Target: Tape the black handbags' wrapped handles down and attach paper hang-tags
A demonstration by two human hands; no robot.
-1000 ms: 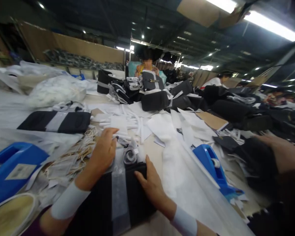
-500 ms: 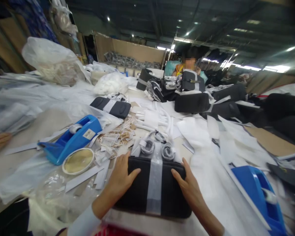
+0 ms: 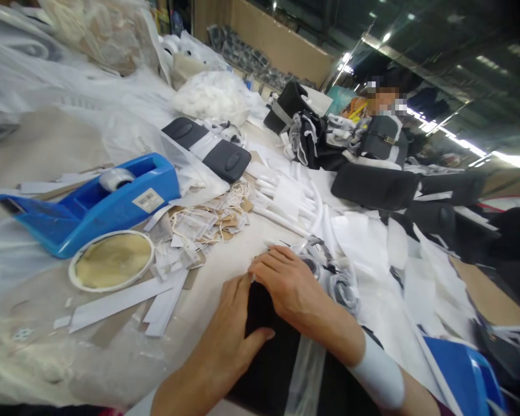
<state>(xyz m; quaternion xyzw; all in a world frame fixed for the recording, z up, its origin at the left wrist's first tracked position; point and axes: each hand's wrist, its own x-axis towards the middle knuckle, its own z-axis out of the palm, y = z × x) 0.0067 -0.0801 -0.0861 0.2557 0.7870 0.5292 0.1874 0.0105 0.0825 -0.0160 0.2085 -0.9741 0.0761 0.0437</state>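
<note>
A black bag (image 3: 271, 367) with a pale translucent band around its middle lies at the table's front. My left hand (image 3: 229, 329) grips its left edge, thumb on top and fingers along the side. Crossing over from the right, my right hand (image 3: 286, 283) has its fingers closed at the bag's upper left corner, touching my left fingertips; what lies beneath those fingers is hidden. Grey wrapped coils, likely straps (image 3: 343, 289), sit beyond the bag's top edge, partly behind my right wrist.
To the left stand a blue tape dispenser (image 3: 112, 199) and a round lid-like dish (image 3: 115, 261), near a heap of stringed tags (image 3: 212, 216). Farther back lie a banded black bag (image 3: 208, 147), white tubes (image 3: 286, 199) and more black bags (image 3: 375, 185). Another blue dispenser (image 3: 463, 370) is at right. A person is beyond.
My right hand has moved from the bag's right side across to its upper left corner. My left hand still holds the left side. The bag appears turned, and the view has tilted and shifted left.
</note>
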